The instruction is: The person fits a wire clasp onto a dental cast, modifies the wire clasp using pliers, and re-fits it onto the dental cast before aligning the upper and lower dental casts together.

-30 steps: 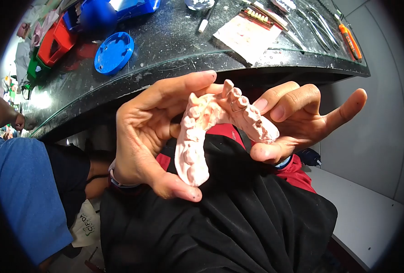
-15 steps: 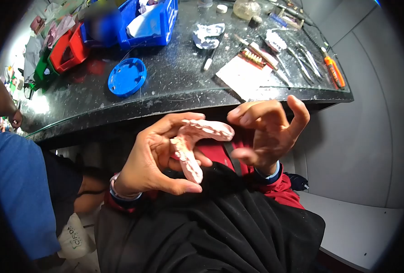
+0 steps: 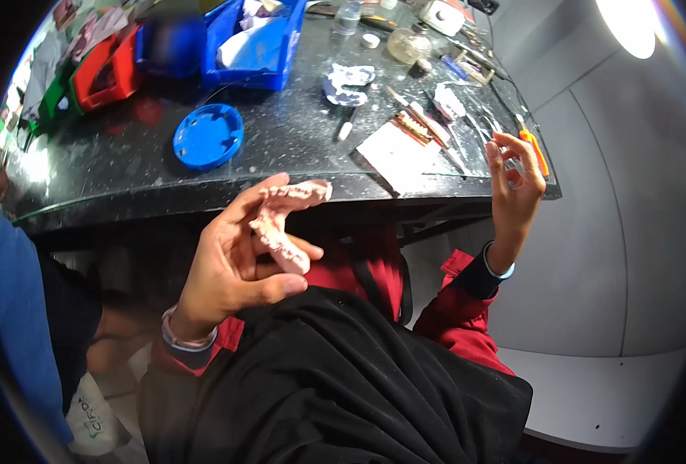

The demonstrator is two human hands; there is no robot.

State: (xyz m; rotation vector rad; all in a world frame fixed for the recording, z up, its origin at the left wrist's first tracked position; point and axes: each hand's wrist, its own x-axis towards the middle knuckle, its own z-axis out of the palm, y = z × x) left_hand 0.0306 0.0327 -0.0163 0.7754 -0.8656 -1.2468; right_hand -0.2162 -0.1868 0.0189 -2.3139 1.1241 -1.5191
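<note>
My left hand (image 3: 223, 259) holds a pink U-shaped dental model (image 3: 277, 224) between thumb and fingers, just off the bench's front edge. The model's row of teeth faces left. My right hand (image 3: 517, 182) is raised at the bench's right end, fingers loosely bent, with nothing visible in it. Close to it are an orange-handled tool (image 3: 537, 151) and some thin metal instruments (image 3: 478, 127), partly hidden by the fingers. On the bench, a white sheet (image 3: 397, 158) bears a reddish strip (image 3: 416, 127) of tooth-like pieces.
The dark bench (image 3: 281, 147) carries a blue round lid (image 3: 208, 137), a blue bin (image 3: 281, 58), a red bin (image 3: 107, 77), a white dental model (image 3: 348, 83), another white model (image 3: 449, 102) and a glass jar (image 3: 408, 46). Another person's blue garment (image 3: 18, 309) is at left.
My right hand has left the pink model and moved right and up over the bench's right end. My left hand keeps the model, now turned and further left. The view has shifted.
</note>
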